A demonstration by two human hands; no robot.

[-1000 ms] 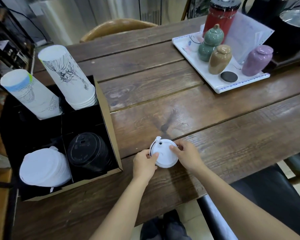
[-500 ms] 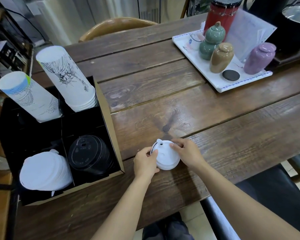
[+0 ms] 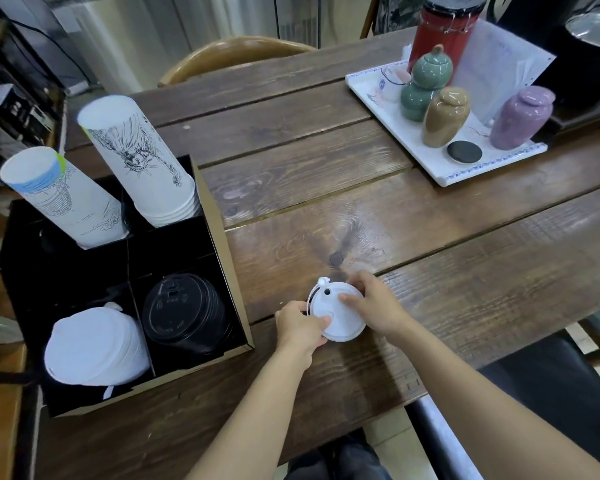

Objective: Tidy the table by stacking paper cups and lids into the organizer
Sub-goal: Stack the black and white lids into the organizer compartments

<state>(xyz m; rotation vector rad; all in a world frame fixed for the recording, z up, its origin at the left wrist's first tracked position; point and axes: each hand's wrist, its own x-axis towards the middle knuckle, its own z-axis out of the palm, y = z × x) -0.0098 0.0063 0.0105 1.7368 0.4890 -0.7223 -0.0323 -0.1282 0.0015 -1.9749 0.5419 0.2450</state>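
Note:
Both hands hold a small stack of white lids (image 3: 338,311) on the wooden table (image 3: 430,237) near its front edge. My left hand (image 3: 300,329) grips the stack's left rim; my right hand (image 3: 374,308) covers its right side with the thumb on top. To the left stands the black organizer (image 3: 222,244) with four compartments. Two upside-down stacks of printed paper cups (image 3: 142,161) (image 3: 63,199) fill the far compartments. A stack of white lids (image 3: 94,344) and a stack of black lids (image 3: 184,313) lie in the near ones.
A white tray (image 3: 388,116) at the back right carries three ceramic jars, a red canister and papers. A dark pot stands at the far right. A wooden chair back (image 3: 232,55) rises behind the table. A black seat sits below the right front edge.
The hands stay on the white lid stack; my left thumb has slid onto its top and the stack has shifted slightly. The camera view has drifted a little.

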